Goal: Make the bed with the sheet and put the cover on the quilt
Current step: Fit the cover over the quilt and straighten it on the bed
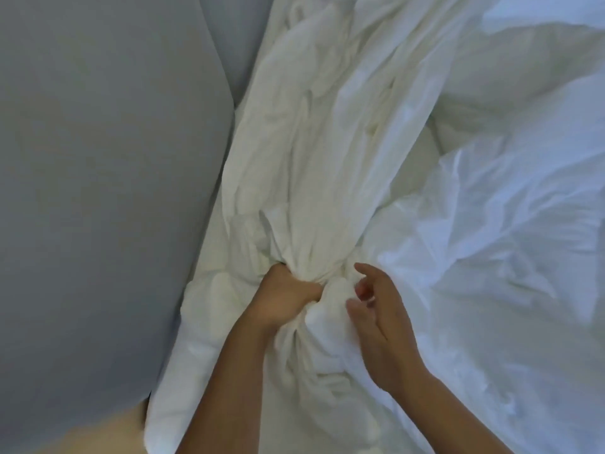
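Note:
A long bunched mass of white bedding, the quilt in its cover, runs from the top centre down to the bottom centre of the head view. My left hand grips a gathered knot of this white fabric in a fist. Just to its right, my right hand hovers with fingers loosely spread and slightly bent, touching or nearly touching the same bunch, holding nothing that I can see. More crumpled white bedding covers the right half of the view. I cannot tell sheet from cover.
A grey padded headboard or wall panel fills the left side, right against the bedding's edge. A strip of light wooden floor shows at the bottom left.

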A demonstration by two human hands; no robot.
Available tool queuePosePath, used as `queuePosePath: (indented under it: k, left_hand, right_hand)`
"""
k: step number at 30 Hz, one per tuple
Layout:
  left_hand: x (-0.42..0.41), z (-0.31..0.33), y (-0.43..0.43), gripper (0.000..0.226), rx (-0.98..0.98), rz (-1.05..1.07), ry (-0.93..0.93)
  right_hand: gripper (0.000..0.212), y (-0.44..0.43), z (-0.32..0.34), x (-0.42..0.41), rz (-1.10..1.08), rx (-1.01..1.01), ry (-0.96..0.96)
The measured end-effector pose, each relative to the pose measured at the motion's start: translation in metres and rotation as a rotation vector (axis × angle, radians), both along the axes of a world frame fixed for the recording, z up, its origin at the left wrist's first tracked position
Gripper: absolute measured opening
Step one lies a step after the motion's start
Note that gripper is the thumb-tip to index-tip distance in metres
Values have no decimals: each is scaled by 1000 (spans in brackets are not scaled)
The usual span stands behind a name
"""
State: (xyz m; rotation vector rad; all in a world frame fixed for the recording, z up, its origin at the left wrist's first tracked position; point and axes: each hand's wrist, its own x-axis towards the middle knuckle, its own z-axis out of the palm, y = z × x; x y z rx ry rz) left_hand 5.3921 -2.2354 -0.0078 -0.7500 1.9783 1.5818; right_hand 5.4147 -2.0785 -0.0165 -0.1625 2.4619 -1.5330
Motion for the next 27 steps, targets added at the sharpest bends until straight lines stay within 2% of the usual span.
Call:
queuePosePath:
  k: [1,2,4,6,8,9,11,13,14,16,18,19,21,24,27]
  left_hand:
    - [0,-5,2,39,-13,-7,-12]
    - [-1,-9,3,44,-11,-11,-26]
    - [-4,-11,4,37,-11,-26,-56]
    - [-7,-11,4,22,-16,-41,-84]
    - [-11,-8,7,12,-6,-53,-82]
    - [-12,-8,7,14,-4,-48,-84]
    - [-16,-9,5,22,-13,-16,-93]
    - [-18,-10,1,23,-36,-5,-92]
    - [-19,-9,0,22,-69,-21,-97]
    - [-21,-4,0,25,-110,-73,-103]
    - [-24,-1,8,21,-97,-123,-78]
    - [-24,0,14,17,-92,-143,-64]
    - [-25,-2,25,13,-110,-149,-53]
    - [-21,-8,26,10,-110,-61,-83]
    - [-16,-11,16,30,47,38,-166]
  right_hand:
    - [51,5,-1,10,121,28,33]
    - [51,10,-5,16,264,158,127]
    - [44,20,-24,18,392,450,331]
    - [31,22,-32,2,298,573,350]
    - [22,14,-26,-21,181,609,271]
    - [17,12,-22,-33,157,596,203]
    - [8,13,-17,-49,184,353,-53]
    - [15,19,-7,-56,162,111,-258]
    - [18,23,-4,-60,104,42,-303]
    - [13,23,-5,-65,-107,30,-280]
    - [9,12,-12,-68,-362,171,-198]
    - [11,3,-14,-67,-400,233,-162]
    - [14,-15,-25,-57,-261,226,-183]
    - [5,-19,-32,-46,-20,125,-370]
    - [8,-9,-24,-44,149,-96,-551]
